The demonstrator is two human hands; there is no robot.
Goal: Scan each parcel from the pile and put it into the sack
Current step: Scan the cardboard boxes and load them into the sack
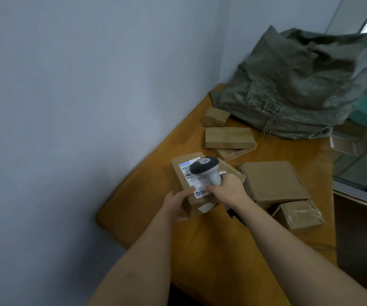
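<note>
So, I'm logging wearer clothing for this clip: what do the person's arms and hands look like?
Both forearms are bare right down to the frame's bottom edge, with no sleeves in view. The left hand and right hand wear no gloves; no watch, ring or wristband shows.

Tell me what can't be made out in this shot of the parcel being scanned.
Head view only:
- Label print: blurred, and partly covered by the scanner.
- Sack contents: its mouth is cut off by the right edge.
- Box under the held parcel: mostly hidden by it and the left hand.
- Right hand trigger finger: hidden behind the handle.
</note>
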